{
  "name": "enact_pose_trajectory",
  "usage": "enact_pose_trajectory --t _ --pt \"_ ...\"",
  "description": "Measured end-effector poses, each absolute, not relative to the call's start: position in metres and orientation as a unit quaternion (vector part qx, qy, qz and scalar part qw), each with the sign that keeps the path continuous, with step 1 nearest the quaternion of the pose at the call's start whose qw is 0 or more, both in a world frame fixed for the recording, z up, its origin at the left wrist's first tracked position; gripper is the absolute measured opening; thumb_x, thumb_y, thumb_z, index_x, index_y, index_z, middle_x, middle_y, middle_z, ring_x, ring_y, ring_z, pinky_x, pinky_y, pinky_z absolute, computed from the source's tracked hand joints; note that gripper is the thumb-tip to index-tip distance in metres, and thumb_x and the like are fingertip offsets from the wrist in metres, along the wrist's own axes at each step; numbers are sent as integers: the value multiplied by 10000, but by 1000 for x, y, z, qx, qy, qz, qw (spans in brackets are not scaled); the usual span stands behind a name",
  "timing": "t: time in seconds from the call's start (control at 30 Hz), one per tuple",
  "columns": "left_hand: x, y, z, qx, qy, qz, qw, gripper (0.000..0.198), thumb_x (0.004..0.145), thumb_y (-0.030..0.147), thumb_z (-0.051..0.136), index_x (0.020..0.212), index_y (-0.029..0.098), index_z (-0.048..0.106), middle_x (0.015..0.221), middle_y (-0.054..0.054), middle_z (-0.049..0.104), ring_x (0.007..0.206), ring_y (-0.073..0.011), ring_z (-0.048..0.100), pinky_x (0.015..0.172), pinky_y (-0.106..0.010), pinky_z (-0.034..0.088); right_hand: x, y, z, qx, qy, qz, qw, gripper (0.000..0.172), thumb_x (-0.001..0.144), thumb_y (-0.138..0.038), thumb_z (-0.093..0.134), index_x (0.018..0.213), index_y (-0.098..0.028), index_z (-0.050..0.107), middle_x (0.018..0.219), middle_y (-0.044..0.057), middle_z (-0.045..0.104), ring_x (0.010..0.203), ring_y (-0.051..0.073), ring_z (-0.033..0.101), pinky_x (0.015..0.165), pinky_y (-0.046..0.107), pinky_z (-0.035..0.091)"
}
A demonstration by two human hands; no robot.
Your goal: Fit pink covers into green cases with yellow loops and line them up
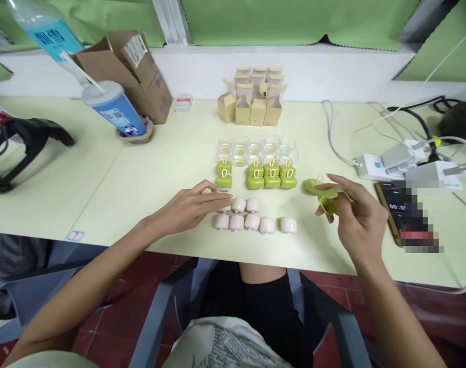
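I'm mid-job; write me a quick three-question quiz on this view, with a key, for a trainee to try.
1. Which hand holds the green piece?
2. True or false: the phone lies left of the pale pots in the view.
3. Straight behind the clear cups stand: a) small tan boxes, b) a laptop, c) books.

Key:
1. The right hand.
2. False; the phone lies to the right of the pale pots.
3. a
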State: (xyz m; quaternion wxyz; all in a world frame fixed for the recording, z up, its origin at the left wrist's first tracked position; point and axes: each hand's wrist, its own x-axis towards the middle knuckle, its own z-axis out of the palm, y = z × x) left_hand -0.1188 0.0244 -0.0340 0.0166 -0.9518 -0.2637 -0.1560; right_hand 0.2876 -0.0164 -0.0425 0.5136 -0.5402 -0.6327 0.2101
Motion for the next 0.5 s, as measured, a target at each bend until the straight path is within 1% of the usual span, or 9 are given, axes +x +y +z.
enact_pose_trajectory --t 0.03,0.07,0.1,0.2,0.27,0.3,0.33,0.43,0.5 --pt "-117 23 -33 -955 -262 -136 45 633 985 -74 529 1499 264 677 1479 -32 781 1275 -236 664 775 -283 611 284 -10 -40 -524 -610 269 529 292 1102 -277 645 1336 -324 814 1158 53 836 652 140 706 538 303 528" --pt "-116 22 -32 -956 -258 -120 72 637 983 -79 528 1505 256 672 1466 -39 788 1268 -235 674 749 -277 601 281 -1 -36 -504 -598 321 534 255 1063 -289 720 1288 -322 837 1147 47 837 664 139 718 543 296 538" --pt "-114 22 -30 -956 -253 -107 97 619 987 -78 532 1494 247 677 1442 -48 798 1254 -233 687 727 -273 591 279 9 -32 -478 -594 368 532 273 1014 -296 793 1280 -330 844 1171 45 838 714 152 752 579 299 577" --pt "-112 23 -25 -955 -226 -104 161 467 1017 -36 575 1383 216 716 1278 -68 837 1161 -232 727 677 -285 563 272 43 -19 -391 -599 497 492 582 887 -329 933 1440 -402 768 1444 40 780 944 220 845 812 401 717" --pt "-116 24 -25 -953 -211 -115 182 373 1032 -8 595 1317 197 719 1178 -68 840 1091 -229 742 654 -299 553 265 63 -14 -354 -609 535 467 688 836 -339 976 1477 -412 736 1556 37 722 1002 243 856 911 468 736" --pt "-119 24 -26 -952 -210 -127 182 336 1038 9 607 1301 190 712 1158 -69 839 1061 -227 746 651 -305 557 261 72 -13 -345 -614 537 464 701 819 -341 989 1471 -400 736 1544 39 729 978 242 857 900 473 742" --pt "-123 24 -27 -951 -213 -144 174 312 1043 32 625 1305 184 701 1154 -73 839 1035 -224 748 655 -310 567 258 78 -13 -341 -617 532 469 699 806 -344 997 1454 -386 740 1495 39 756 923 234 852 849 459 748" --pt "-129 21 -27 -936 -245 -227 111 360 1034 99 704 1380 193 675 1198 -98 830 1021 -223 749 752 -333 632 247 87 -20 -344 -618 489 511 607 786 -385 1005 1341 -358 758 1265 20 826 722 185 781 609 364 694" --pt "-120 20 -25 -908 -279 -310 45 447 1004 135 776 1432 218 677 1173 -95 820 972 -203 744 819 -347 654 242 84 -26 -346 -629 444 536 547 778 -421 1008 1261 -340 766 1230 21 821 765 189 772 586 339 670"
